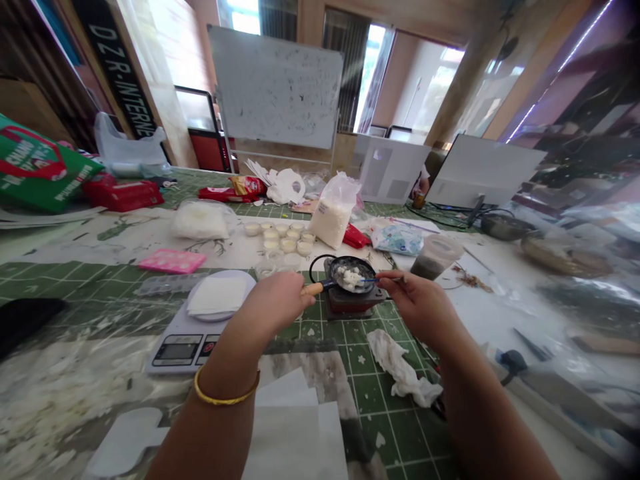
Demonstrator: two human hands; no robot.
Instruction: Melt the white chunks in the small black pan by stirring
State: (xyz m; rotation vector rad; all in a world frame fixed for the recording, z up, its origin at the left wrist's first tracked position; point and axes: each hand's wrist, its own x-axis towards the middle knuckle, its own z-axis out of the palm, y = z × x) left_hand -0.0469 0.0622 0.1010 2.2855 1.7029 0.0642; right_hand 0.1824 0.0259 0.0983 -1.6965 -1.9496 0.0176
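Note:
My left hand [280, 300] is closed round the wooden handle [313, 289] of a small dark pan [371, 271]. White lumps [350, 278] lie in the pan, which sits on a small hot plate [350, 308]. Between the fingers of my right hand [420, 303] is a thin blue stick [371, 280], its tip among the lumps. Close behind the pan stand several small cups [289, 245] with pale contents. A bag of white granules [332, 217] stands upright beyond them.
A kitchen scale [173, 333] carrying white sheets is left of the pan. A crumpled tissue [400, 370] lies at front right, near paper sheets [295, 433]. A plastic cup [436, 257] stands at right. A pink mould [173, 261] and bagged white material [200, 221] lie at left.

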